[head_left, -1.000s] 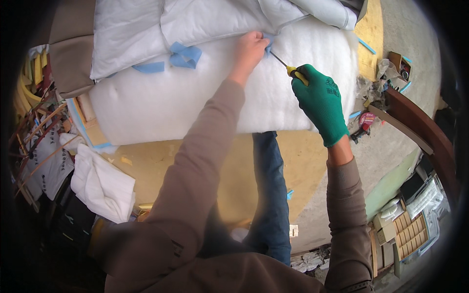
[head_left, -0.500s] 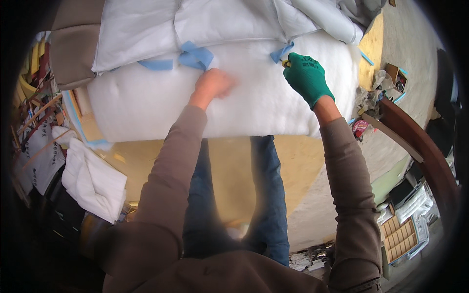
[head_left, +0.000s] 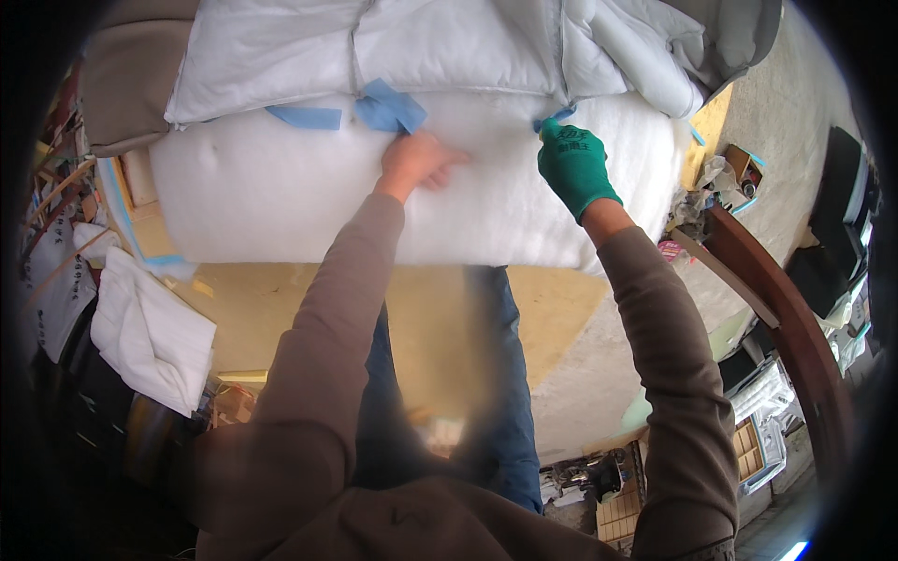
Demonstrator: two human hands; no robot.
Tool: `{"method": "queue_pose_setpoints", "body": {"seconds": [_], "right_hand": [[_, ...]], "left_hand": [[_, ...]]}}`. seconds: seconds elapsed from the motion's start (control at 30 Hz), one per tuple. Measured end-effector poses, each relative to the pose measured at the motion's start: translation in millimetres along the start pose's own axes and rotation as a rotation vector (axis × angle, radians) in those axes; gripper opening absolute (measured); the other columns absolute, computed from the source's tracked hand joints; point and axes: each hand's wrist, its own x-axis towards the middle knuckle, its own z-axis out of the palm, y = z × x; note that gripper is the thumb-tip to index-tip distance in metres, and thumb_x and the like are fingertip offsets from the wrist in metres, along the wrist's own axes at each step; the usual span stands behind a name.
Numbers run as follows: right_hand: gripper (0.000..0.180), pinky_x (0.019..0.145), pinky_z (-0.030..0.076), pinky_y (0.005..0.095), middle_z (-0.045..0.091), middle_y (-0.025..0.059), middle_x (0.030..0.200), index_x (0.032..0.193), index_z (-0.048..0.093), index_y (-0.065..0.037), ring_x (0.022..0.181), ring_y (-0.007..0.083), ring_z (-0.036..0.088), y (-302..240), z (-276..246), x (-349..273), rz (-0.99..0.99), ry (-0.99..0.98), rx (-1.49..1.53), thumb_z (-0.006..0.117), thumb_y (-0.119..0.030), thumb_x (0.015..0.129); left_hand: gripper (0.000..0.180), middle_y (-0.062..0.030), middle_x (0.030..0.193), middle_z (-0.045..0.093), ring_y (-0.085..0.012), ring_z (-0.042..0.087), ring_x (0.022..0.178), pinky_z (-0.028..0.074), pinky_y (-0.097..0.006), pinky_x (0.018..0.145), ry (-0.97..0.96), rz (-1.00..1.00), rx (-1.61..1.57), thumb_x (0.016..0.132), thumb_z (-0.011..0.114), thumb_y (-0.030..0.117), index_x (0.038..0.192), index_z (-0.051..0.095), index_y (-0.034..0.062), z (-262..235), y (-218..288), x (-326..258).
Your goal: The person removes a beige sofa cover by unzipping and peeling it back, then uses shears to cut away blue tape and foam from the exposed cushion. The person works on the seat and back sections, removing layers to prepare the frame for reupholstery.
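Observation:
White fluffy padding [head_left: 281, 206] covers the piece of furniture in front of me, and a white quilted cushion cover [head_left: 449, 47] lies along its far side. My left hand [head_left: 416, 166], bare, rests on the padding just below a blue fabric scrap [head_left: 388, 107]. Its index finger points right, the others are partly curled, and nothing shows in it. My right hand [head_left: 572, 166], in a green glove, is closed beside a smaller blue fabric piece [head_left: 554, 116] at the cover's edge. A bit of yellow shows at its fingers; the held thing is mostly hidden.
Another blue strip [head_left: 307, 117] lies left of the scrap. Brown upholstery [head_left: 131, 84] stands at the far left. White folded cloth [head_left: 154, 327] lies at lower left. A curved brown wooden piece [head_left: 781, 327] and a small open box [head_left: 744, 168] with litter are at right.
The view has shifted slightly. My right hand has moved a little left and nearer, now covering most of the yellow-ended thing. My left index finger has come out straighter.

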Motion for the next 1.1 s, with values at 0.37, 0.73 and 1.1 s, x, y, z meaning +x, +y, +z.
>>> {"method": "queue_pose_setpoints", "body": {"seconds": [0.37, 0.73, 1.1], "right_hand": [[0.020, 0.068, 0.056, 0.0499, 0.075, 0.0168, 0.081, 0.103, 0.071, -0.007, 0.071, 0.0332, 0.073, -7.3, 15.6, 12.4, 0.248, -0.073, 0.310, 0.061, -0.022, 0.094], [0.026, 0.063, 0.059, 0.0394, 0.074, 0.0156, 0.073, 0.099, 0.074, -0.001, 0.056, 0.0254, 0.073, -7.7, 51.8, 43.2, 0.606, -0.227, 0.711, 0.063, -0.024, 0.093], [0.017, 0.069, 0.051, 0.0534, 0.068, 0.0195, 0.076, 0.089, 0.064, -0.007, 0.074, 0.0432, 0.067, 24.4, -156.0, -61.8, 0.506, -0.254, 0.800, 0.064, -0.023, 0.095]], "left_hand": [[0.049, -0.0083, 0.075, 0.078, -0.0182, 0.075, 0.061, 0.059, -0.028, 0.062, 0.000, -0.008, 0.013, 0.083, 0.081, 0.055, 0.076, 0.075, 0.0062, 0.7, 0.6, -0.3], [0.045, -0.0058, 0.075, 0.077, -0.0168, 0.075, 0.064, 0.058, -0.029, 0.061, -0.050, -0.066, -0.021, 0.083, 0.083, 0.051, 0.076, 0.074, 0.0070, -7.6, 3.5, 12.8], [0.048, -0.0074, 0.081, 0.079, -0.0173, 0.076, 0.068, 0.060, -0.029, 0.065, -0.086, -0.049, 0.015, 0.083, 0.081, 0.053, 0.083, 0.078, 0.0058, -7.1, 4.2, 8.9]]}}
